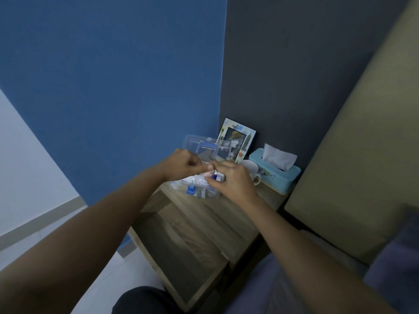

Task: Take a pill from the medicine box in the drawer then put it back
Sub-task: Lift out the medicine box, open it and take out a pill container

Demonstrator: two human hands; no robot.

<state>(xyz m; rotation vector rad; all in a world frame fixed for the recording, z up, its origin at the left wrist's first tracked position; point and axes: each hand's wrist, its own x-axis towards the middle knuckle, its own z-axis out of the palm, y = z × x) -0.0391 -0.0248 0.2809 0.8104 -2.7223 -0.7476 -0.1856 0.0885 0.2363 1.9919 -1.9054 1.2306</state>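
The medicine box [199, 175], a clear plastic case with its lid [204, 147] standing open, is sitting on the wooden counter [204, 223] rather than in the drawer [181, 264], which is lying open below the counter's near edge. Both hands are meeting just above the box. The left hand [183, 165] is closing its fingers in a pinch around something small and pale pink; the right hand [233, 180] is pinching at the same spot from the other side. Whether the item is a blister strip or a small packet cannot be told; the pill itself is not visible.

Judged stage: extracting the pill from its packaging.

Risks noted:
- A pill popping free could be falling outside the box, onto the counter or into the open drawer, since the hands are working over the box's near edge.
- The mug [251, 172] and tissue box [275, 175] are standing just beside the right hand; a sideways jerk could be knocking the mug.
- The upright lid is resting near the picture frame [237, 141]; a push could be toppling either.
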